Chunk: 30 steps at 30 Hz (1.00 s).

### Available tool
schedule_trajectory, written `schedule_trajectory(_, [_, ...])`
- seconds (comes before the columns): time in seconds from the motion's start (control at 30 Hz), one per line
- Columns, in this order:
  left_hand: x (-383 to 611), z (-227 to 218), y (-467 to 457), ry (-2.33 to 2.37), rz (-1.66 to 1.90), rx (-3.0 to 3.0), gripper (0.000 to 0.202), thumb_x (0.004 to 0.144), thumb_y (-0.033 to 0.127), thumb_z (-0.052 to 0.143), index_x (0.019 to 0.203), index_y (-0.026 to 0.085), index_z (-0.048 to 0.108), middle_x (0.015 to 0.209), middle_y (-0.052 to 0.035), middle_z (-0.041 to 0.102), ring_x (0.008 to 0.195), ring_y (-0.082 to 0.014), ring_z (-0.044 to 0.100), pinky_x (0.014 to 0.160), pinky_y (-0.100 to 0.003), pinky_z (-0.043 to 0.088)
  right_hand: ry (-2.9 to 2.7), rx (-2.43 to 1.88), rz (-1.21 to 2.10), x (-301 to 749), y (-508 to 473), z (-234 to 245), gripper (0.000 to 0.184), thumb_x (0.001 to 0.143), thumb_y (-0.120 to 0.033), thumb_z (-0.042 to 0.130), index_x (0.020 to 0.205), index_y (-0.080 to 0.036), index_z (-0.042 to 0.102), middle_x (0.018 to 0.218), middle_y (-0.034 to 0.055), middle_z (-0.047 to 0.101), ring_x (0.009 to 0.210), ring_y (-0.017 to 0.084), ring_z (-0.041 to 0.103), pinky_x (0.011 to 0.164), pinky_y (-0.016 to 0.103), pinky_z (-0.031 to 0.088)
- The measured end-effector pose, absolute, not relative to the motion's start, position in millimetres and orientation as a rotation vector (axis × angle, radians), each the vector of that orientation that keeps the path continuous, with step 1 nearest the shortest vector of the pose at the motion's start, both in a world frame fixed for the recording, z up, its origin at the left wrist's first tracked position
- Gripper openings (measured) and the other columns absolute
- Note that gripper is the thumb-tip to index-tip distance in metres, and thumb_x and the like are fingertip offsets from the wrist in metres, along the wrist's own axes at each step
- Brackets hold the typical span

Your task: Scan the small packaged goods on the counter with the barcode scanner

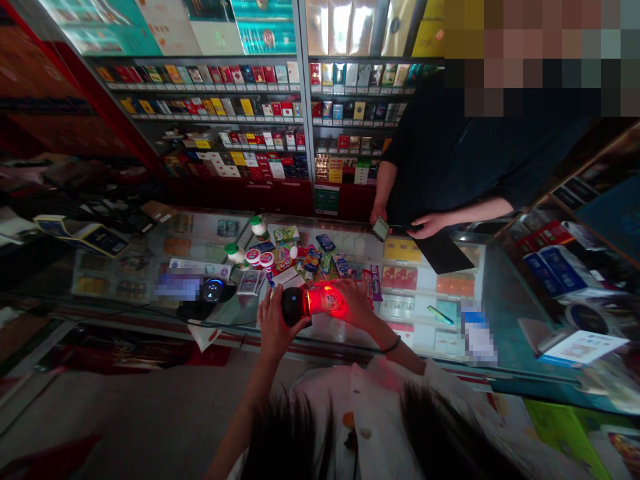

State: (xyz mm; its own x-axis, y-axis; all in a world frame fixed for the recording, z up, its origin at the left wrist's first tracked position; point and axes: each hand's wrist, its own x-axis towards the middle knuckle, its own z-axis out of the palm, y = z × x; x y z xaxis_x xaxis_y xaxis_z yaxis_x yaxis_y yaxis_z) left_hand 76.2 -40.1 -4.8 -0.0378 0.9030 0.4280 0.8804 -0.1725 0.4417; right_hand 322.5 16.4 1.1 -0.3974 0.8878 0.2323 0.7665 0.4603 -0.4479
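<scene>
Over the glass counter my left hand is wrapped round a black barcode scanner. Its red light falls on a small pack that my right hand grips. The pack has a rounded pale label, but the glare hides its exact kind. Just beyond my hands lies a heap of small packets, among them round tubs with red and white lids. White bottles with green caps stand at the heap's left. A red and purple packet lies close to my right hand.
Across the counter a person in dark clothing holds a phone-like object. A black device with a blue light sits at left. A green slim object lies right. Shelves of cigarette packs line the back.
</scene>
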Motion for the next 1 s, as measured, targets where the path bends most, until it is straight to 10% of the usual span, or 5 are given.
schedule_trajectory(0.47, [69.0,-9.3,-36.7,1.99,1.001,2.098,0.103,0.08,0.065,0.073,0.16,0.018,0.028,0.155,-0.0221,0.049,0.154,-0.0418,0.03,0.122,-0.058,0.025,-2.208,-1.544,0.263,367.5,16.7,-0.5,0.075,0.072,-0.064,0.082,0.137,-0.032,0.063,0.131,0.009,0.069,0.129,0.038,0.053,0.12,0.066,0.015])
schedule_trajectory(0.63, [69.4,-11.4,-34.0,1.987,1.03,2.099,0.103,0.079,0.068,0.073,0.158,0.018,0.031,0.154,-0.0225,0.05,0.153,-0.0428,0.031,0.121,-0.059,0.025,-2.117,-1.693,0.208,395.0,13.7,-10.7,0.05,0.083,-0.049,0.075,0.129,-0.032,0.065,0.128,0.0078,0.071,0.128,0.038,0.054,0.118,0.073,0.009])
schedule_trajectory(1.0, [69.8,-6.3,-35.6,1.913,1.096,2.071,0.069,0.098,0.054,0.048,0.156,0.018,0.037,0.158,-0.0178,0.048,0.156,-0.0356,0.027,0.123,-0.058,0.022,-2.074,-1.677,0.18,393.0,10.7,-27.9,0.053,0.082,-0.049,0.075,0.13,-0.031,0.066,0.129,0.0096,0.071,0.127,0.036,0.056,0.119,0.07,0.013])
